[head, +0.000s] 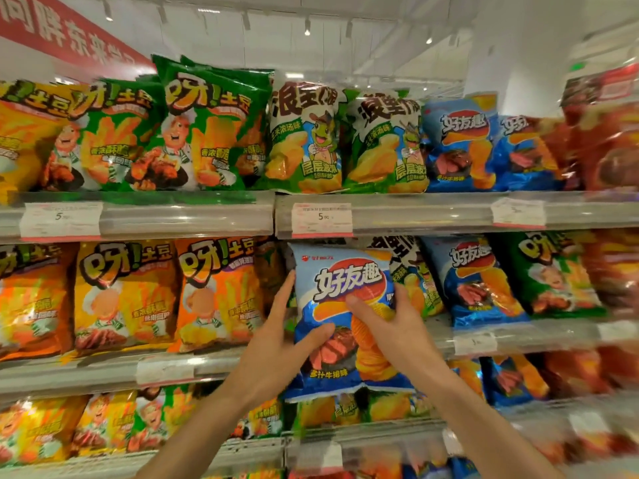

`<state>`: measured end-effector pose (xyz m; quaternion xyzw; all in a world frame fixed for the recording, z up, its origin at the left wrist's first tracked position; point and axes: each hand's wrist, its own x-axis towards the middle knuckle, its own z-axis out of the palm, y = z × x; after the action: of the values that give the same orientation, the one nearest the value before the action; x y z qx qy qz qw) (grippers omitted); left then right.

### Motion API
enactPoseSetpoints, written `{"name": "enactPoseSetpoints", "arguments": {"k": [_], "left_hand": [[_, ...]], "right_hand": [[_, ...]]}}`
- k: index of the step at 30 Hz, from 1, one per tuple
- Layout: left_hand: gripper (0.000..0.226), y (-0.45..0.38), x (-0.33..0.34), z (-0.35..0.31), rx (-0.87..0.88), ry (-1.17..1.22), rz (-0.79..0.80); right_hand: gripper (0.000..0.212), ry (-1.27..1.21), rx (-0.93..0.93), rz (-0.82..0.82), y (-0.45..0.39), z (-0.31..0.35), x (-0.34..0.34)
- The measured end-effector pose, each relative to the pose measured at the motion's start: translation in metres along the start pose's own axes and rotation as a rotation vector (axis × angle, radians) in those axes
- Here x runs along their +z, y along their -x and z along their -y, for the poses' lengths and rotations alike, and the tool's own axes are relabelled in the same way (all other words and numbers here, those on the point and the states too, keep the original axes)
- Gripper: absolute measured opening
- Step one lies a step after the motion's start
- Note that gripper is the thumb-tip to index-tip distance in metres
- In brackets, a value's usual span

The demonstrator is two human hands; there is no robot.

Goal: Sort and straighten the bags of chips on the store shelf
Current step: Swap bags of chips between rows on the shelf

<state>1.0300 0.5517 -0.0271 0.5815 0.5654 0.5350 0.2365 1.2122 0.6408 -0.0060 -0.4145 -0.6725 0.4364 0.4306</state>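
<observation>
A blue bag of chips (340, 271) with a steak picture hangs in front of the middle shelf, held by both hands. My left hand (280, 337) grips its left edge, thumb on the front and fingers behind. From the right, my right hand (390, 319) holds it with the thumb pressed on the front and fingers curled round the edge. Behind it a white-and-green bag (415, 278) leans on the middle shelf, partly hidden. Another blue bag (473, 278) stands to its right.
The top shelf (415, 210) carries green bags (207, 133), white-green bags (304, 140) and blue bags (456, 143). Orange bags (128, 295) fill the middle shelf's left side. A green bag (549, 271) and blurred red bags (615, 271) stand at the right. Lower shelves hold more bags.
</observation>
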Motion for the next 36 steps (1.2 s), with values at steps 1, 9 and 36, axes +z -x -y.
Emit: {"name": "enactPoseSetpoints", "arguments": {"k": [1,9,36], "left_hand": [[0.093,-0.003,0.010,-0.003,-0.001,0.004,-0.010],[0.091,-0.036,0.147,-0.039,0.030,0.087,-0.065],[0.088,-0.096,0.328,-0.076,-0.062,-0.009,-0.218]], "right_hand": [[0.069,0.001,-0.005,0.002,-0.002,-0.001,-0.011],[0.093,-0.023,-0.093,0.015,-0.030,-0.040,-0.145],[0.123,0.625,0.004,-0.129,-0.169,-0.140,-0.370]]}}
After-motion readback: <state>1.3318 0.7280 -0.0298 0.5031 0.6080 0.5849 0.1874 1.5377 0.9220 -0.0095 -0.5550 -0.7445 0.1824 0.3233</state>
